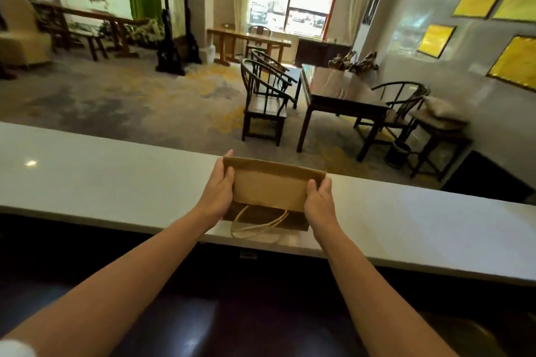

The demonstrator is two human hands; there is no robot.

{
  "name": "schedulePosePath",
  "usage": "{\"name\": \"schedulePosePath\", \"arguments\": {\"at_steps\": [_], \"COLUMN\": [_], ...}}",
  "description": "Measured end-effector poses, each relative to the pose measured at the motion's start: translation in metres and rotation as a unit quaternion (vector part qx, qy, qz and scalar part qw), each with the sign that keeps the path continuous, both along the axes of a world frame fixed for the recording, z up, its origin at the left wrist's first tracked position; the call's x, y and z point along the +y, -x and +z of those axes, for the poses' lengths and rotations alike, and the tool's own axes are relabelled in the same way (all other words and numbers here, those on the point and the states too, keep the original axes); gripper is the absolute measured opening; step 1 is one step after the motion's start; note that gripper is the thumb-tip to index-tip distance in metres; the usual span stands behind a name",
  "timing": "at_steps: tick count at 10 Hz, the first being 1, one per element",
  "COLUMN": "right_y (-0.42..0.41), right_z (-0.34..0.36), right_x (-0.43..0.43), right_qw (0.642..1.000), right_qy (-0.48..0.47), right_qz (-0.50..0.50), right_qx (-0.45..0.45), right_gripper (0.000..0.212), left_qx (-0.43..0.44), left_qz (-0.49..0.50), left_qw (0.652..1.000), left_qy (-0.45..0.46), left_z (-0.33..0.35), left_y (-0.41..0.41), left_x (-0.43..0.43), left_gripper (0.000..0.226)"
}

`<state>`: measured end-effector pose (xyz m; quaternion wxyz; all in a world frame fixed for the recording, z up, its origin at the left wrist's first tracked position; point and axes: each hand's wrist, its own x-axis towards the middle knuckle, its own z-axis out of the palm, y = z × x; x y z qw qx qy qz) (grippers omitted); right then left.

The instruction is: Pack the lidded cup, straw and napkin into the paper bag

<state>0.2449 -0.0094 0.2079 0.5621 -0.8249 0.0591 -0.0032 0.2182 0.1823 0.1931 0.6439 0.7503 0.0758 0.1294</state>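
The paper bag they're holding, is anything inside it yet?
Cannot tell. The paper bag looks flat, gripped at its sides by the left hand and right hand over the white counter; its opening isn't visible. No cup, straw or napkin shows.

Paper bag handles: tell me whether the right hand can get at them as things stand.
Probably yes, but not freely. The handles lie exposed on the counter just left of the right hand, with nothing over them. That hand is gripping the paper bag, though, so it would need to let go first.
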Motion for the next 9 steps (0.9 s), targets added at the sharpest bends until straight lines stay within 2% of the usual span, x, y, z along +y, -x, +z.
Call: {"name": "schedulePosePath", "arguments": {"at_steps": [1,3,4,5,6,7,8,9], "right_y": [-0.007,-0.025,-0.030,-0.041,-0.046,-0.048,-0.054,-0.067], "right_z": [-0.013,-0.036,-0.037,-0.030,-0.012,0.006,0.041,0.097], "right_x": [-0.006,-0.019,-0.027,-0.038,-0.047,-0.045,-0.030,-0.013], "right_qw": [0.999,0.999,0.997,0.988,0.961,0.900,0.827,0.823], "right_qy": [0.023,0.035,0.060,0.124,0.229,0.379,0.508,0.489], "right_qz": [0.007,0.030,0.055,0.058,0.067,0.123,0.195,0.275], "right_qx": [0.021,-0.004,-0.007,-0.065,-0.138,-0.179,-0.143,-0.095], "right_gripper": [0.032,0.025,0.032,0.032,0.014,0.015,0.025,0.030], "left_qx": [0.049,0.051,0.054,0.043,-0.011,-0.008,0.083,0.145], "left_qz": [-0.009,-0.042,-0.063,-0.064,-0.072,-0.106,-0.159,-0.199], "left_qw": [0.999,0.997,0.993,0.987,0.960,0.879,0.768,0.746], "left_qy": [-0.009,-0.041,-0.082,-0.138,-0.271,-0.465,-0.615,-0.619], "left_z": [-0.017,-0.022,-0.023,-0.013,0.000,0.019,0.056,0.109], "left_y": [-0.010,-0.021,-0.024,-0.025,-0.028,-0.036,-0.049,-0.069], "left_x": [-0.008,-0.003,0.008,0.016,0.025,0.031,0.022,0.010], "left_gripper": [0.044,0.048,0.050,0.050,0.039,0.028,0.030,0.032]}}
